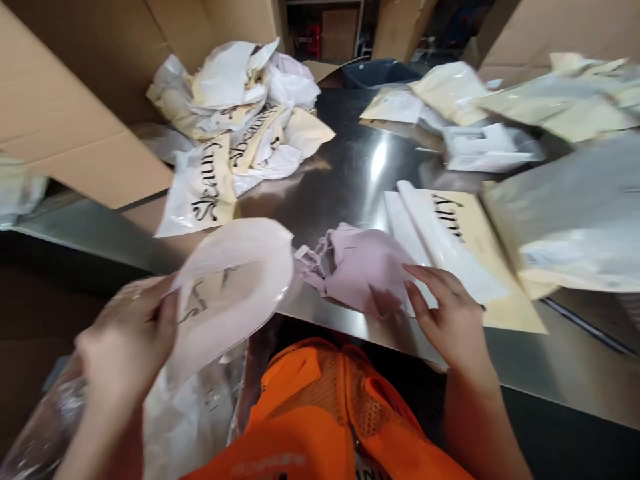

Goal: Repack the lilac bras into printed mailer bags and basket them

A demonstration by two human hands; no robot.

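My left hand (135, 333) is closed on the edge of a white plastic mailing bag (280, 250). The bag's mouth gapes wide, and black lettering shows through an oval area inside it. In front of me a lilac fabric item (367, 257) with thin straps or cords at its left end lies folded at the metal table's front edge. My right hand (447, 317) is at the right end of that item, thumb and forefinger apart at its edge. Whether the fingertips touch it I cannot tell. Just beyond this hand are a cream mailing bag (505, 307) and a rolled white sheet (440, 250).
Piled printed mailing bags (207, 180) lie at the back left beside a large cardboard box (65, 100). More packages (450, 93) are at the back right, with a big grey-white one (575, 207) nearer. A plastic-lined container (190, 420) stands below on the left. The metal table (345, 167) is shiny.
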